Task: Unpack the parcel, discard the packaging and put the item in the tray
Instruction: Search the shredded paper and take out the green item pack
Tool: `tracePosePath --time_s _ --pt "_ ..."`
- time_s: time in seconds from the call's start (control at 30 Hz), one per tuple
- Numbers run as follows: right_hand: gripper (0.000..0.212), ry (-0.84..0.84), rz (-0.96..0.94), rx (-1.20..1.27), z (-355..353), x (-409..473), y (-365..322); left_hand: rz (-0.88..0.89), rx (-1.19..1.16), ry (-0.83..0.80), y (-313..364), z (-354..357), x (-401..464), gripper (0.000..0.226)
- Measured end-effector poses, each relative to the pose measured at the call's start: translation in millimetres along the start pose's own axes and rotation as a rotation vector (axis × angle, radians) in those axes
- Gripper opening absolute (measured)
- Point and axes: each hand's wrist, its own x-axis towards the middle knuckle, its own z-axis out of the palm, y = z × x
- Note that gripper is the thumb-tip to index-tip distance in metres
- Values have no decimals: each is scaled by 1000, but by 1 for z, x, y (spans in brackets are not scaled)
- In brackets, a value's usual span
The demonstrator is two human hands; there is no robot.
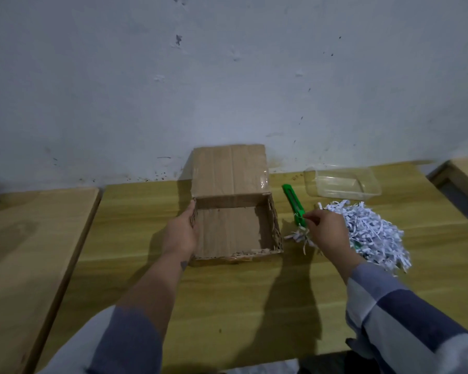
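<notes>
A single head-worn wide-angle camera looks forward and down from close behind the near edge of the wooden table (227, 306), facing the far edge and the pale wall (227, 76) behind it.

I see a yellowish wooden bench (227, 292) with visible grain running across my view, set against a pale wall (227, 76) that is scuffed and speckled with dark marks near its foot. A second wooden surface (25, 252) sits just beside the bench on the left, a narrow gap between them. At far right, the corner of another wooden piece (465, 174) shows.
</notes>
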Motion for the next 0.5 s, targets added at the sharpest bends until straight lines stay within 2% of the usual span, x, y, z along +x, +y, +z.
tracePosePath --time_s 0.23,0.33,0.5 --pt "20 -17 -6 -27 2 -10 12 -29 12 -71 -6 4 12 56" --pt "18 -25 -11 2 0 -9 12 -15 112 -81 -3 3 13 54" --pt "18 -16 11 54 -15 -4 14 91 261 -1 30 6 9 55"
